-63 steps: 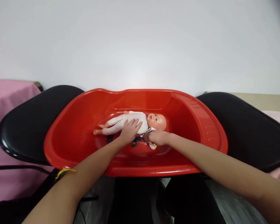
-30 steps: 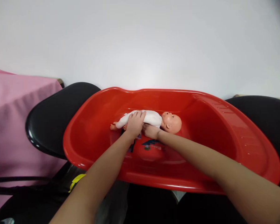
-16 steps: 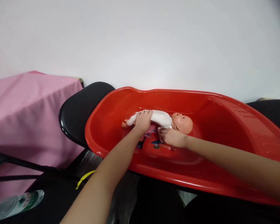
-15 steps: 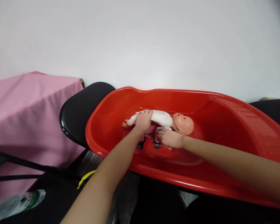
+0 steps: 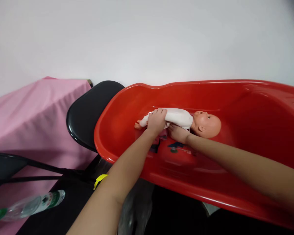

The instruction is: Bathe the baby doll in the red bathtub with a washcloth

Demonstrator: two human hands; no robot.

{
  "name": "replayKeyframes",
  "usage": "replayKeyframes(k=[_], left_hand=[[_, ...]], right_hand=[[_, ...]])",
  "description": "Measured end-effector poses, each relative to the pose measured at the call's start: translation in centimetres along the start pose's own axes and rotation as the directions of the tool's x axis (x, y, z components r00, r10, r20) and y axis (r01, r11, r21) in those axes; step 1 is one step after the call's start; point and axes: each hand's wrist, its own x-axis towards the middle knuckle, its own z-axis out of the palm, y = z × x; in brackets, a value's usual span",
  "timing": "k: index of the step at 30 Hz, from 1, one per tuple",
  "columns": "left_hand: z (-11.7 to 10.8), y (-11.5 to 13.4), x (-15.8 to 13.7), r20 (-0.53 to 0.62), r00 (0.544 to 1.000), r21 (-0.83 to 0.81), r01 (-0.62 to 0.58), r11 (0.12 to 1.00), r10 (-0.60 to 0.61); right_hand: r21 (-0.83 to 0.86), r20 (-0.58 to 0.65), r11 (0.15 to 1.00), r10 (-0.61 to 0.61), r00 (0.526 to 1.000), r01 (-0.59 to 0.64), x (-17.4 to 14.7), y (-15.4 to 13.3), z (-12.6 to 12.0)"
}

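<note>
Down in the glossy red plastic baby tub [image 5: 127, 107], we see a small plastic baby doll in a white cloth suit [image 5: 180, 117] lying on its back on the tub floor, head to our right and bare feet to our left. Much is hidden: the tub's right end runs out of frame, the doll's near side and legs are covered by our hands, and the printed colour sticker on the tub floor [image 5: 178, 148] is too blurred to read. Our left hand [image 5: 156, 120] lies over the doll's hips and thighs, fingers [image 5: 160, 112] curled down around the white cloth, gripping it. Our right hand [image 5: 177, 133] presses against the doll's near flank below the chest; its fingers are tucked under the body, so we cannot tell whether they are spread or pinching. A black moulded chair seat [image 5: 88, 111] sits under the tub's left end, beside a pink cloth-draped surface [image 5: 26, 114]. A clear plastic bottle with a green cap [image 5: 26, 205] lies low at left, partly cut off.
</note>
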Motion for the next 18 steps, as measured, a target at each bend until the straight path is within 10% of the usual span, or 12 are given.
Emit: replayKeyframes(k=[4,8,13,18], left_hand=[[0.4,-0.1,-0.1,-0.003,1.0,-0.005,-0.022,1.0,0.022],[0.7,-0.2,-0.2,-0.009,1.0,-0.017,-0.028,0.999,0.028],[0.5,-0.2,-0.2,0.023,1.0,-0.017,-0.016,1.0,0.016],[0.0,-0.2,0.4,0.0,1.0,-0.049,0.027,0.998,-0.027]], right_hand=[[-0.352,0.115,0.933,0.122,0.986,-0.075,-6.6,0.1,0.3],[-0.365,0.23,0.93,0.126,0.965,-0.034,-9.6,0.0,-1.1],[-0.257,0.178,0.965,0.105,0.978,-0.057,-8.2,-1.5,-4.5],[-0.187,0.088,0.952,-0.23,0.969,0.242,-2.4,-3.7,-7.1]])
